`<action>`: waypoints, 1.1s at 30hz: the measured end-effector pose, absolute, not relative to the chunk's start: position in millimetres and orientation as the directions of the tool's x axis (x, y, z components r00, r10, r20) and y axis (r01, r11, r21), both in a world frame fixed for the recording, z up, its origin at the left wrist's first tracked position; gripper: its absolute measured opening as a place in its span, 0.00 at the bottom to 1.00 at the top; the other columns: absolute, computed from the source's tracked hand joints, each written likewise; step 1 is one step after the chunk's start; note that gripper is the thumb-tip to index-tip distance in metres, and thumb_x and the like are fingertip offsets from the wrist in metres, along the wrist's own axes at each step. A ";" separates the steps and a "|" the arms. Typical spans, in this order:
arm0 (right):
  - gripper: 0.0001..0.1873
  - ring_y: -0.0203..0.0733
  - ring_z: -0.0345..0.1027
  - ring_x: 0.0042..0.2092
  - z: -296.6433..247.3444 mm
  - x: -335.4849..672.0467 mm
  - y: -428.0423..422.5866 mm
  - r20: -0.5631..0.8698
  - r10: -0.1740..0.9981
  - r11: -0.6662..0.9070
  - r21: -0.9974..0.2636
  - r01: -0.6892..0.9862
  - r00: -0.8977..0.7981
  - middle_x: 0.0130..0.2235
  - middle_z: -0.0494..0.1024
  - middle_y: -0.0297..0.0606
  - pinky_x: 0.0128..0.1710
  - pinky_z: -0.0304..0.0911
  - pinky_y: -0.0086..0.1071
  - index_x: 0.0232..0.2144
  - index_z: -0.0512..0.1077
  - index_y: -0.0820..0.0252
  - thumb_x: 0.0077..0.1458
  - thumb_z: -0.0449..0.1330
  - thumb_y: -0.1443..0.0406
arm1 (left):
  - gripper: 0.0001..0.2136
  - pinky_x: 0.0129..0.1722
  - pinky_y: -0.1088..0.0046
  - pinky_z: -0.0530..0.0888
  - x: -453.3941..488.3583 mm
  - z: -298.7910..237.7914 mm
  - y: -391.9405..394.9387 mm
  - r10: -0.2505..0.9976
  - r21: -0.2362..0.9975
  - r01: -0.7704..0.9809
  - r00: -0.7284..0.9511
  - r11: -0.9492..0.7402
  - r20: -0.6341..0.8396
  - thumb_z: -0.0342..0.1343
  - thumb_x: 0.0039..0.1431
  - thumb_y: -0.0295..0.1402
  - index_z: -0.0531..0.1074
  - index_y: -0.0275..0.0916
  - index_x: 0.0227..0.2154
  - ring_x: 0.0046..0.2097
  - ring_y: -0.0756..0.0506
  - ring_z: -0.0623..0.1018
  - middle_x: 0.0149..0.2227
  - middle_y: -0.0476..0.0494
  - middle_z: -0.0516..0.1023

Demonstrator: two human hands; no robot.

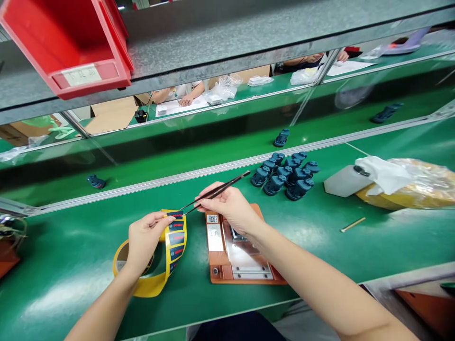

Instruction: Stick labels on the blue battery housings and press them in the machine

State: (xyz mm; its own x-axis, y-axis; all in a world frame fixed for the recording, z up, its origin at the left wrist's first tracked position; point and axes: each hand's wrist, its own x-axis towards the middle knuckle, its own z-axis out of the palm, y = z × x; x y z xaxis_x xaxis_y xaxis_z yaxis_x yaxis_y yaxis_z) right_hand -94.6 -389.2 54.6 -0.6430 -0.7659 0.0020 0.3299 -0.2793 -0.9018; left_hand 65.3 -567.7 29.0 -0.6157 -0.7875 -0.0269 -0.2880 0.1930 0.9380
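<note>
My left hand (145, 239) grips a roll of yellow backing tape (174, 244) that carries dark blue labels, holding its free end up with thumb and fingers. My right hand (227, 204) pinches black tweezers (216, 191). Their tips reach left to the top blue label at the tape's end. Under my right wrist lies a brown fixture with a metal plate (234, 258) and a small QR sticker. Both hands hover just above the green work mat (78, 265).
A cluster of several dark blue plastic housings (286, 175) stands behind the fixture. A white bottle (343, 182), a white cloth and a yellow bag (419, 187) lie at right. More blue parts sit on the conveyor (282, 138). A red bin (76, 45) hangs overhead. Other people's hands work across the line.
</note>
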 end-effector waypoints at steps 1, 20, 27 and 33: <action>0.20 0.41 0.80 0.36 55.7 -95.5 -394.5 0.001 -0.765 -0.272 -0.907 0.322 -0.644 0.34 0.83 0.37 0.42 0.76 0.36 0.33 0.76 0.61 0.41 0.77 0.58 | 0.15 0.36 0.71 0.78 65.7 30.9 -565.4 -0.785 0.938 -0.286 -0.619 0.198 -0.023 0.73 0.41 0.43 0.82 0.39 0.30 0.35 0.42 0.83 0.30 0.45 0.85; 0.20 0.41 0.79 0.33 44.7 -120.1 -370.6 0.100 -0.716 -0.216 -0.973 0.082 -0.691 0.30 0.80 0.35 0.37 0.73 0.34 0.30 0.73 0.61 0.46 0.74 0.53 | 0.27 0.42 0.64 0.74 21.1 38.8 -578.5 -0.526 0.264 -0.520 -0.849 0.812 -0.053 0.43 0.65 0.55 0.79 0.38 0.41 0.43 0.33 0.83 0.38 0.37 0.85; 0.20 0.42 0.79 0.34 32.4 -148.6 -302.9 0.015 -0.743 -0.097 -0.992 0.086 -0.669 0.30 0.80 0.35 0.35 0.74 0.34 0.33 0.70 0.59 0.50 0.72 0.52 | 0.37 0.44 0.48 0.73 -20.6 18.1 -594.7 -0.507 0.078 -0.530 -0.837 0.844 -0.204 0.43 0.64 0.58 0.65 0.30 0.62 0.49 0.20 0.79 0.44 0.22 0.82; 0.20 0.42 0.79 0.36 12.2 -151.6 -276.1 -0.044 -0.793 -0.049 -0.989 0.137 -0.607 0.33 0.82 0.38 0.40 0.75 0.38 0.34 0.68 0.59 0.54 0.69 0.51 | 0.30 0.36 0.53 0.76 -1.1 39.3 -568.4 -0.499 -0.096 -0.500 -0.866 0.861 0.035 0.44 0.68 0.53 0.66 0.35 0.61 0.41 0.26 0.82 0.41 0.29 0.83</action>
State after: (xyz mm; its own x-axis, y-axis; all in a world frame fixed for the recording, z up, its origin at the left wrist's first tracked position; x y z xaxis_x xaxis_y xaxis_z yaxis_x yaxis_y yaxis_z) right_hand -151.6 -276.1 12.2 -0.6075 -0.7931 -0.0444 0.1365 -0.0492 -0.9894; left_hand -1.1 -568.4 39.3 -0.8659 -0.4989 0.0355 -0.4999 0.8608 -0.0960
